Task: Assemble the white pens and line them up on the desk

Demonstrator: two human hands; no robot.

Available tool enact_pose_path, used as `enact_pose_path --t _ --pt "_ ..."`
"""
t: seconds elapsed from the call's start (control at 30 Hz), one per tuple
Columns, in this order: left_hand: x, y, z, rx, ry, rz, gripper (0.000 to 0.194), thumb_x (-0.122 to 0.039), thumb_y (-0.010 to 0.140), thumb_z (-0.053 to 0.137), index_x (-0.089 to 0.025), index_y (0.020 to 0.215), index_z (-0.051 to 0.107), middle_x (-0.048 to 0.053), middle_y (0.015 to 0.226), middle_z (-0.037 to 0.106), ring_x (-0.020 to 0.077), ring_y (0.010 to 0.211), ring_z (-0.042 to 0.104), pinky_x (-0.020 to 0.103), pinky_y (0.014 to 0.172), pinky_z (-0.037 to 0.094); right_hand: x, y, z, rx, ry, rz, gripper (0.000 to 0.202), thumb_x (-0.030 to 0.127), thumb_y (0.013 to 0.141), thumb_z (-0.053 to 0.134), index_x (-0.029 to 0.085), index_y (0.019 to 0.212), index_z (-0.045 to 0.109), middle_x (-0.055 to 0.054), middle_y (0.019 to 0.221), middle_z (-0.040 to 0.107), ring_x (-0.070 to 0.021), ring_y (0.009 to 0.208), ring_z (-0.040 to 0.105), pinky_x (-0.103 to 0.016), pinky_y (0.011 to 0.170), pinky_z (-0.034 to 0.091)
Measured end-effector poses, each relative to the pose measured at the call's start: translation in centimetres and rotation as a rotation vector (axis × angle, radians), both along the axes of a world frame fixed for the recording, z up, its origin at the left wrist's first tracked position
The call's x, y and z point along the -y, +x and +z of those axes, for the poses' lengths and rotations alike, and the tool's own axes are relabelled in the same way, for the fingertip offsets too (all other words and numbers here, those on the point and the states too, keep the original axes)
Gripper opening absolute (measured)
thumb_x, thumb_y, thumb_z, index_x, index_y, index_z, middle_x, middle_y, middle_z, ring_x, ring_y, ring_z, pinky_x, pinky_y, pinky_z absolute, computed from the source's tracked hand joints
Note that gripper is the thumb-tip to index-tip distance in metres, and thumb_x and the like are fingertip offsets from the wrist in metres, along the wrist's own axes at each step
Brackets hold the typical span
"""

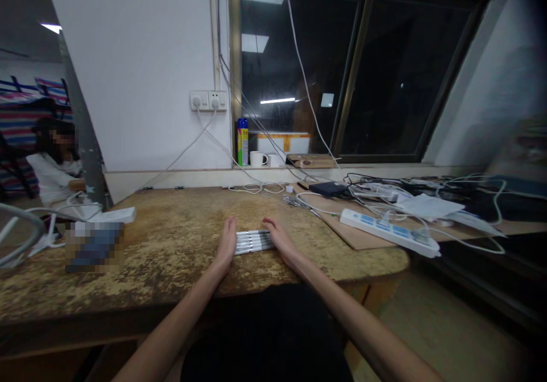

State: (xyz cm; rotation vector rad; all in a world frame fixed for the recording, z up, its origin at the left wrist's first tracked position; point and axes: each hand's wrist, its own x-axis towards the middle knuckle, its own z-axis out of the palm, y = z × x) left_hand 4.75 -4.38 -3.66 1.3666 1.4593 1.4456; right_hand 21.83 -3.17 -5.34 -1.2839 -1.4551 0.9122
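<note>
Several white pens with silvery bands lie side by side in a row on the worn wooden table, near its front edge. My left hand stands on edge at the row's left end, fingers stretched out and palm turned inward. At the right end, my right hand faces it in the same way, its fingers straight and pointing away from me. The palms appear to touch the ends of the pens, which hides those ends. Neither hand has its fingers wrapped round a pen.
A white power strip with plugs lies on a brown board to the right, beside tangled cables and papers. Another white strip and a blurred-out bluish item are at left. A mug and spray can stand on the sill; a person sits far left.
</note>
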Motion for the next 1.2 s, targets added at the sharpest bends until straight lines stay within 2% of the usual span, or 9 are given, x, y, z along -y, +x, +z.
enact_pose_path --t 0.17,0.3,0.43,0.63,0.87,1.0,1.2 --pt "-0.1 -0.4 -0.2 0.016 0.008 -0.005 0.041 -0.029 0.102 0.040 -0.013 0.134 0.061 0.016 0.153 0.054 0.0237 0.145 0.047 0.037 0.124 0.029 -0.3 0.1 -0.5 -0.036 -0.007 -0.047 0.054 0.034 0.093 0.038 0.018 0.141 0.058 -0.010 0.152 0.054 -0.0237 0.144 0.046 -0.037 0.119 0.035" --pt "-1.0 -0.2 -0.4 0.014 0.011 0.010 0.043 -0.030 0.102 0.038 -0.012 0.135 0.060 0.016 0.153 0.054 0.0237 0.145 0.047 0.037 0.123 0.030 -1.0 0.3 -0.9 -0.052 -0.006 -0.044 0.056 0.036 0.092 0.038 0.017 0.141 0.058 -0.010 0.152 0.055 -0.0227 0.142 0.049 -0.036 0.120 0.034" --pt "-2.7 -0.1 -0.1 -0.008 0.006 0.015 0.043 -0.032 0.102 0.038 -0.012 0.131 0.062 0.017 0.150 0.057 0.0241 0.142 0.051 0.036 0.122 0.031 -2.7 0.1 -0.9 -0.051 0.001 -0.049 0.056 0.035 0.092 0.039 0.016 0.141 0.058 -0.010 0.152 0.055 -0.0228 0.142 0.048 -0.036 0.121 0.033" --pt "-6.0 -0.1 0.3 -0.054 0.000 0.019 0.037 -0.032 0.100 0.040 -0.014 0.120 0.066 0.015 0.140 0.065 0.0256 0.134 0.057 0.037 0.117 0.036 -6.2 -0.3 -0.5 -0.029 -0.001 -0.064 0.055 0.033 0.091 0.040 0.019 0.140 0.060 -0.009 0.148 0.059 -0.0242 0.139 0.050 -0.037 0.117 0.038" --pt "-9.0 0.0 0.3 -0.086 -0.009 0.031 0.036 -0.033 0.099 0.040 -0.015 0.114 0.067 0.014 0.134 0.068 0.0268 0.129 0.058 0.038 0.114 0.039 -9.3 -0.3 -0.8 -0.034 -0.003 -0.073 0.054 0.033 0.092 0.039 0.017 0.140 0.059 -0.010 0.148 0.059 -0.0211 0.136 0.053 -0.034 0.118 0.035" --pt "-9.6 0.0 0.0 -0.089 -0.008 0.048 0.037 -0.033 0.098 0.041 -0.015 0.115 0.068 0.015 0.135 0.067 0.0269 0.129 0.059 0.037 0.114 0.039 -10.1 -0.2 -1.3 -0.047 0.009 -0.078 0.055 0.031 0.091 0.039 0.016 0.139 0.060 -0.011 0.147 0.060 -0.0213 0.136 0.054 -0.035 0.118 0.035" --pt "-9.7 0.1 -0.3 -0.083 -0.009 0.071 0.039 -0.032 0.097 0.041 -0.013 0.116 0.068 0.016 0.134 0.068 0.0262 0.127 0.061 0.035 0.113 0.040 -10.5 0.0 -2.2 -0.081 0.033 -0.095 0.054 0.036 0.090 0.040 0.020 0.137 0.061 -0.011 0.140 0.065 -0.0234 0.130 0.059 -0.037 0.111 0.043"
